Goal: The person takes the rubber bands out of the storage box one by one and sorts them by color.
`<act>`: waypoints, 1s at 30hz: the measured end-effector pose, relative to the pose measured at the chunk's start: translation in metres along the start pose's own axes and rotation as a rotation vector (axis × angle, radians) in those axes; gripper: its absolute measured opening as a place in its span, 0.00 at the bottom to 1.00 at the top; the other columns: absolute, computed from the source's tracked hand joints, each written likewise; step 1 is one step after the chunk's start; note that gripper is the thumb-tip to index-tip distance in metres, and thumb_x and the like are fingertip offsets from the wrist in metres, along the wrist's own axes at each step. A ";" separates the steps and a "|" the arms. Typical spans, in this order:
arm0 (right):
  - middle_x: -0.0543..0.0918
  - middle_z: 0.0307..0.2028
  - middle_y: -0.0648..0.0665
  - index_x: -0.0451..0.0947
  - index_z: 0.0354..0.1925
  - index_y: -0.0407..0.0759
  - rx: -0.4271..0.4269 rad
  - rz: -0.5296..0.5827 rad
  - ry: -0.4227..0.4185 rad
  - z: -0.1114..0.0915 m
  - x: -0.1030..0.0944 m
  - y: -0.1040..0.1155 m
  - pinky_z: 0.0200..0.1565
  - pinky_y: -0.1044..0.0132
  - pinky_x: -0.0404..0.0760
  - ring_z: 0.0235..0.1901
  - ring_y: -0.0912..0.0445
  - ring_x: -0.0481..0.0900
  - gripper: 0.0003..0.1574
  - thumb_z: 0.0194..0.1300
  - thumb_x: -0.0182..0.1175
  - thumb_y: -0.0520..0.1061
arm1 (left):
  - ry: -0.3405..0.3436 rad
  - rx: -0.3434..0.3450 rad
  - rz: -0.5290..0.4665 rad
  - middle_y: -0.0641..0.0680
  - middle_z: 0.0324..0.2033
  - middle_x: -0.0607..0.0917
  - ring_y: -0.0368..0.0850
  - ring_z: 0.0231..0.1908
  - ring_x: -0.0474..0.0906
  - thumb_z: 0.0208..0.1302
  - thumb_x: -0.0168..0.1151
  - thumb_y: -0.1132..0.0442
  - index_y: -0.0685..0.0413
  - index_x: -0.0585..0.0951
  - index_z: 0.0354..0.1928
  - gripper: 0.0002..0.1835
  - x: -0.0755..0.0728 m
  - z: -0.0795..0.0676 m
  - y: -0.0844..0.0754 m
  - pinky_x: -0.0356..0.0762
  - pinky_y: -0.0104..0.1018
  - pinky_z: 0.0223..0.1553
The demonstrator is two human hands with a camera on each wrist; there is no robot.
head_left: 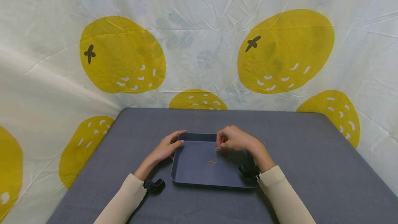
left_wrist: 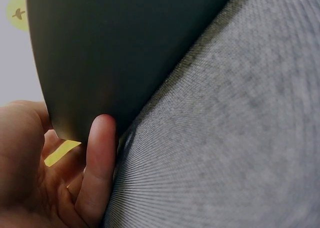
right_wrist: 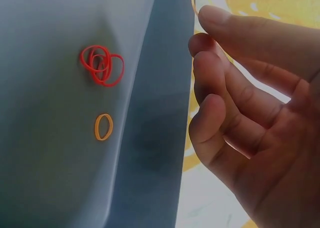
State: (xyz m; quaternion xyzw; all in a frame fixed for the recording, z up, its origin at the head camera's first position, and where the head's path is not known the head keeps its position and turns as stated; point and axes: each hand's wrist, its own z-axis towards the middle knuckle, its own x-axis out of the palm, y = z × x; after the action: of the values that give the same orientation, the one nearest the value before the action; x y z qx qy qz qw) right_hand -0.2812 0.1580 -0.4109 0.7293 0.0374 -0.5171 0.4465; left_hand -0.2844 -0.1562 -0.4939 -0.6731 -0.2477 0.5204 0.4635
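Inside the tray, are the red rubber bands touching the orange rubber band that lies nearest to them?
Apart. The right wrist view shows a strip of bare tray floor between the red rubber bands and the orange rubber band.

The tray [head_left: 192, 170] can be entered from above, its raised walls [right_wrist: 152, 118] blocking the sides

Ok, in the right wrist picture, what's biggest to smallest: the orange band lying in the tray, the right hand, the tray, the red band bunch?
1. Tray, partly out of frame
2. Right hand, also cut off
3. Red band bunch
4. Orange band lying in the tray
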 end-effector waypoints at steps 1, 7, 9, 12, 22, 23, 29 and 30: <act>0.87 0.31 0.46 0.80 0.28 0.47 0.001 0.004 0.002 0.000 0.000 0.000 0.24 0.67 0.75 0.28 0.47 0.83 0.06 0.63 0.63 0.39 | 0.001 0.001 0.000 0.56 0.53 0.80 0.49 0.22 0.74 0.72 0.53 0.50 0.31 0.66 0.69 0.25 0.000 0.000 0.000 0.80 0.45 0.18; 0.88 0.32 0.45 0.80 0.28 0.46 -0.002 0.019 0.008 0.000 0.001 -0.001 0.25 0.67 0.74 0.30 0.47 0.84 0.06 0.63 0.62 0.38 | -0.002 0.004 0.009 0.56 0.57 0.78 0.49 0.22 0.75 0.71 0.53 0.50 0.32 0.66 0.70 0.26 0.000 0.000 0.001 0.80 0.44 0.17; 0.88 0.32 0.45 0.80 0.28 0.45 -0.001 0.018 0.008 0.000 0.002 -0.001 0.25 0.67 0.74 0.30 0.46 0.84 0.06 0.63 0.62 0.38 | -0.005 0.002 0.013 0.56 0.55 0.79 0.49 0.22 0.74 0.71 0.53 0.50 0.32 0.66 0.69 0.26 0.000 0.000 0.001 0.80 0.44 0.17; 0.88 0.32 0.45 0.80 0.29 0.46 0.004 0.018 0.008 0.000 0.002 -0.001 0.25 0.67 0.74 0.30 0.46 0.84 0.07 0.64 0.62 0.38 | -0.008 -0.004 0.019 0.54 0.54 0.79 0.49 0.21 0.74 0.71 0.53 0.50 0.30 0.66 0.69 0.25 0.000 0.000 0.000 0.80 0.45 0.18; 0.87 0.32 0.45 0.80 0.28 0.46 0.011 0.000 0.005 0.000 0.004 -0.003 0.25 0.68 0.75 0.24 0.56 0.80 0.06 0.63 0.63 0.39 | -0.008 0.005 0.018 0.54 0.55 0.79 0.50 0.24 0.76 0.72 0.53 0.50 0.32 0.66 0.70 0.26 0.000 0.000 0.000 0.80 0.45 0.18; 0.87 0.31 0.45 0.80 0.28 0.47 0.011 -0.002 0.005 0.001 0.005 -0.003 0.25 0.68 0.75 0.24 0.58 0.79 0.06 0.63 0.63 0.40 | -0.006 0.007 0.017 0.54 0.54 0.80 0.50 0.24 0.76 0.72 0.53 0.51 0.33 0.66 0.70 0.26 0.000 0.000 0.000 0.80 0.45 0.17; 0.87 0.31 0.46 0.80 0.28 0.46 0.009 -0.014 0.005 0.002 0.007 -0.004 0.26 0.68 0.75 0.24 0.61 0.79 0.06 0.63 0.63 0.40 | -0.006 0.006 0.017 0.55 0.45 0.81 0.49 0.22 0.75 0.72 0.53 0.50 0.31 0.65 0.70 0.25 0.000 -0.001 0.000 0.80 0.45 0.18; 0.87 0.31 0.46 0.80 0.28 0.46 0.012 -0.015 0.004 0.002 0.007 -0.004 0.26 0.68 0.75 0.24 0.60 0.79 0.06 0.63 0.63 0.40 | -0.005 0.005 0.017 0.56 0.43 0.81 0.50 0.22 0.74 0.72 0.53 0.50 0.30 0.65 0.70 0.25 -0.001 -0.001 0.000 0.80 0.45 0.18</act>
State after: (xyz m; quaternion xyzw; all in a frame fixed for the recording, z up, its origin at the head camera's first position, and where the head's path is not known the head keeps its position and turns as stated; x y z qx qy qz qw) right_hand -0.2812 0.1561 -0.4192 0.7327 0.0408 -0.5192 0.4380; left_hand -0.2835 -0.1568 -0.4934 -0.6726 -0.2418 0.5268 0.4599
